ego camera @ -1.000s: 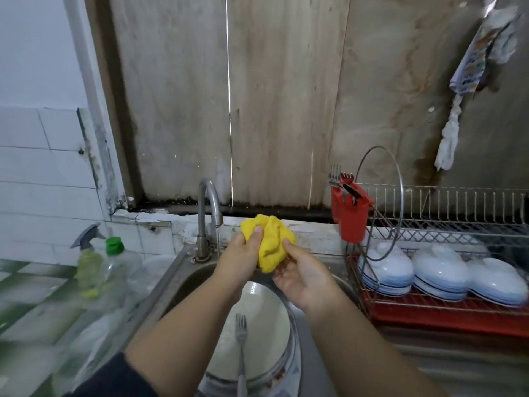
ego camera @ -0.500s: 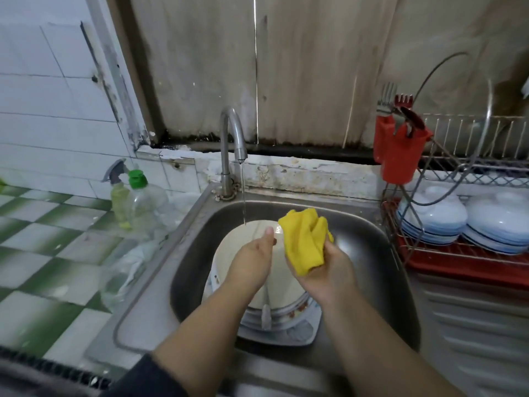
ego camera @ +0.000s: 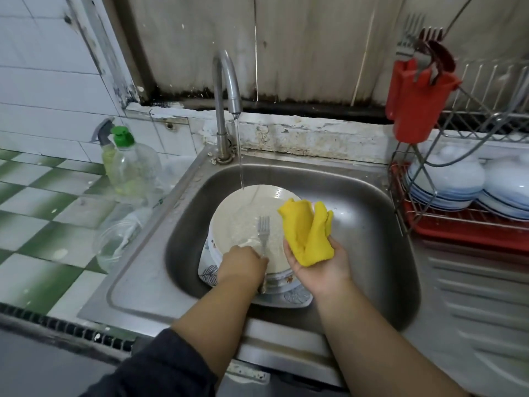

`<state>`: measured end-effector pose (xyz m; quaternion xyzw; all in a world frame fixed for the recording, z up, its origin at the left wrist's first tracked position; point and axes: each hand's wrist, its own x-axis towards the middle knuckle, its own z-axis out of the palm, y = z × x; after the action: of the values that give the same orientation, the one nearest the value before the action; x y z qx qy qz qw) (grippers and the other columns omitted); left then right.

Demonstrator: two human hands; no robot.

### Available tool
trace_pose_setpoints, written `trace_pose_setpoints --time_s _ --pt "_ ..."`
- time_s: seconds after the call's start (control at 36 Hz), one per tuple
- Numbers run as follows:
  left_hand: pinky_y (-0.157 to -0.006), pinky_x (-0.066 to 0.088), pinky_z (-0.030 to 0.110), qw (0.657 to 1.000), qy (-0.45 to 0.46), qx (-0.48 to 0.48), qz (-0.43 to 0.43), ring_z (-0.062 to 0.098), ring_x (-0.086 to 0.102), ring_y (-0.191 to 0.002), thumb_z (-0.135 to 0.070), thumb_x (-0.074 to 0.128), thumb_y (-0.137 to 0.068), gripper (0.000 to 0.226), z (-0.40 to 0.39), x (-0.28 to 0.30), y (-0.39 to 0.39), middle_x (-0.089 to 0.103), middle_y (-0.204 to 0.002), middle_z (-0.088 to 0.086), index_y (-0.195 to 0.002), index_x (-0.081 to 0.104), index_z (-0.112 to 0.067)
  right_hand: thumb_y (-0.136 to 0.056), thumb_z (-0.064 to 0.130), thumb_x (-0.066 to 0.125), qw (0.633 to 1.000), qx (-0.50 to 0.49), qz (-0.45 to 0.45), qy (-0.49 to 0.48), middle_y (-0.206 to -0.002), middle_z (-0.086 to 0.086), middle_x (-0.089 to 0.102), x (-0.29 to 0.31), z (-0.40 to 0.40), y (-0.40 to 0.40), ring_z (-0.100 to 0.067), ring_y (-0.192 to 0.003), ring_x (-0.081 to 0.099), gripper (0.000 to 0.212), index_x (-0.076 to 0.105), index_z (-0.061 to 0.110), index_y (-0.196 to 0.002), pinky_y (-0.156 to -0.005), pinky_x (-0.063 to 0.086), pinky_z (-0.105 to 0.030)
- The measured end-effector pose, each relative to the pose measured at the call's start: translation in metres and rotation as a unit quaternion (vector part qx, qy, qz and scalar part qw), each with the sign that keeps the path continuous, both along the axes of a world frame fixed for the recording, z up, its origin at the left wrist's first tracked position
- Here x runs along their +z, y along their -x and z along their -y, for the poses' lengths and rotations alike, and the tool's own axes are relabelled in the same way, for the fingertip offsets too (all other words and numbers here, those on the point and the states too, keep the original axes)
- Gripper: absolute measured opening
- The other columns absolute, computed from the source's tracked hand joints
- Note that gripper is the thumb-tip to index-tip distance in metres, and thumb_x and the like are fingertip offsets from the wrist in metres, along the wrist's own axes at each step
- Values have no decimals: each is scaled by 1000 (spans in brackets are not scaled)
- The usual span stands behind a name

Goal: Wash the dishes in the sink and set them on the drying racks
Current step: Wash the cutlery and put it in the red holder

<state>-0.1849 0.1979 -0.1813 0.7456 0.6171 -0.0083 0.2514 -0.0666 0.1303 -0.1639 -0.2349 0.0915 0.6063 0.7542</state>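
My left hand [ego camera: 243, 263] is low at frame centre, fingers curled round the fork [ego camera: 263, 233] handle, tines lying on the top plate [ego camera: 246, 222] of the stack in the sink [ego camera: 357, 224]. My right hand [ego camera: 320, 267], just right of it, fingers cupped round the yellow cloth [ego camera: 307, 232]. Tap [ego camera: 224, 90] runs onto the plate. Rack [ego camera: 469, 216] with bowls [ego camera: 446, 181] at right edge; fork holder [ego camera: 415, 101] upper right.

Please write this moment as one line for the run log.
left hand: grips fork | right hand: holds yellow cloth | tap: running onto plate | sink
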Motion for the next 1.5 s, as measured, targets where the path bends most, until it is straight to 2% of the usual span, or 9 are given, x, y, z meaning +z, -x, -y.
trace_pose_setpoints --time_s 0.19,0.36,0.61,0.78,0.89,1.0,1.11,1.25,1.5 --pt "-72 43 31 998 12 38 38 31 60 -97 -19 43 -88 28 -1 -3 -1 65 -104 13 -101 64 -4 -98 28 35 1000 -9 8 -19 -90 -17 73 -3 4 -1 -33 -70 71 36 65 9 -101 -58 58 -47" --pt "-79 43 33 986 -4 86 140 32 60 -100 -22 32 -99 23 4 2 -4 65 -107 10 -114 46 -12 -93 27 34 997 -25 5 -75 -90 -15 73 1 8 -4 -33 -74 72 52 78 12 -69 -63 56 -51" --pt "-70 42 34 946 -32 74 313 28 57 -79 -28 35 -100 13 5 11 -2 60 -81 5 -98 44 -19 -94 43 42 993 -112 -25 -39 -118 -15 66 4 10 -13 -39 -111 57 37 64 23 -117 -84 47 -59" --pt "-47 28 23 883 97 33 458 9 33 -44 -14 43 -98 15 10 13 -3 42 -51 -6 -83 42 -18 -86 44 52 997 -64 22 -28 -102 -12 71 1 1 -13 -34 -105 59 34 67 17 -102 -104 37 -52" --pt "-41 28 18 871 155 -19 466 3 32 -37 -5 44 -97 22 18 16 -3 41 -41 -11 -77 41 -14 -89 44 50 995 7 98 -1 -107 -12 68 -5 -10 -3 -29 -98 61 47 58 12 -122 -97 45 -45" --pt "-37 25 13 870 181 -44 457 3 30 -34 3 41 -94 23 21 21 -3 40 -47 0 -76 39 -12 -95 31 50 977 28 185 97 -111 -14 66 -8 -22 2 -23 -88 66 41 55 6 -126 -60 57 -30" --pt "-35 22 13 855 201 -35 477 3 26 -34 1 38 -96 22 23 23 -4 39 -40 -7 -79 37 -12 -93 16 58 944 -42 305 116 -93 -6 68 7 -32 -16 -19 -81 65 9 65 17 -99 -75 54 -36" --pt "-35 22 13 850 199 -32 487 3 24 -34 3 36 -96 22 22 25 -1 37 -38 -8 -80 37 -12 -92 21 61 918 -70 370 125 -92 -2 66 25 -40 -25 -21 -88 63 6 62 25 -87 -80 51 -36" --pt "-39 26 15 859 165 -44 482 3 29 -38 -16 52 -85 11 14 17 -2 39 -43 -12 -91 43 -13 -94 32 55 960 31 232 154 -91 -9 68 11 -35 21 -28 -92 65 18 62 15 -93 -91 51 -47"
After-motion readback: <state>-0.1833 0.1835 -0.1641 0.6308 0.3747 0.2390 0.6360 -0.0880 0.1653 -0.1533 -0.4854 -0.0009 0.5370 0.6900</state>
